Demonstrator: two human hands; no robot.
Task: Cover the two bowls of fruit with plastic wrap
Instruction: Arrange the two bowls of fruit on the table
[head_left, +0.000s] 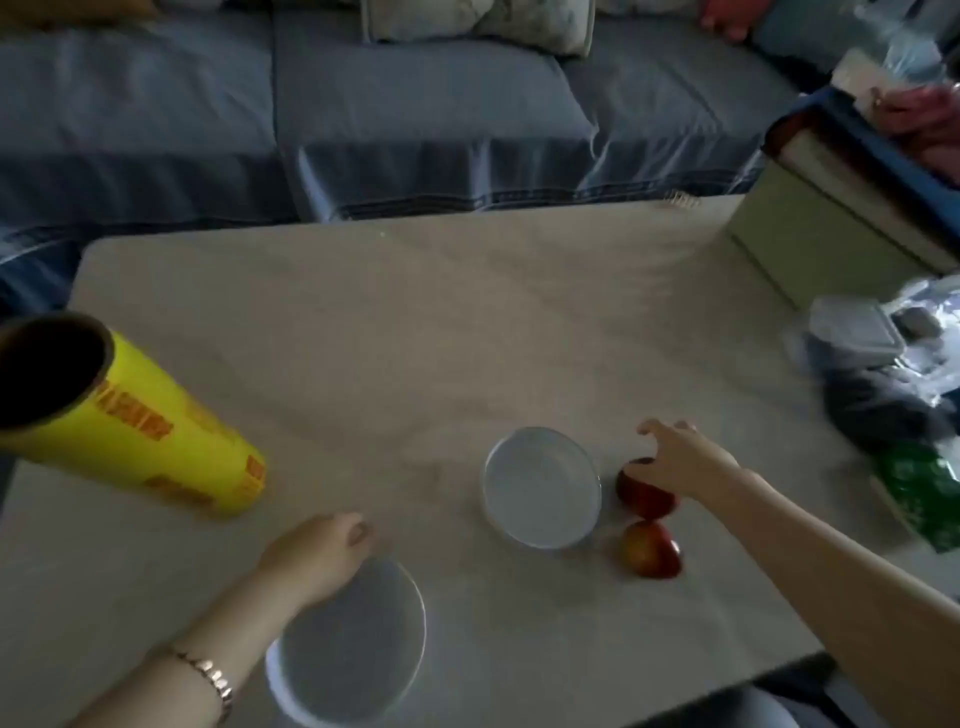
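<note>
The left hand (322, 551), fingers curled, hid the far rim of the near round white bowl (363, 649), grip unclear. The right hand (680, 460) lay spread, ungripping, over a red apple (647, 499). The yellow plastic-wrap roll (156, 426) ran left-right, hollow end leftward.

I see open tabletop (415, 338) centre and far; plastic wrap roll (156, 426) blocks left, bag pile (883, 374) crowds right edge, box (810, 234) at far-right corner.

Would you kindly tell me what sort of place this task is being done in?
Most likely a home living room: a blue sofa with cushions stands just behind a beige table, and a pile of plastic bags lies at the table's right end.
</note>
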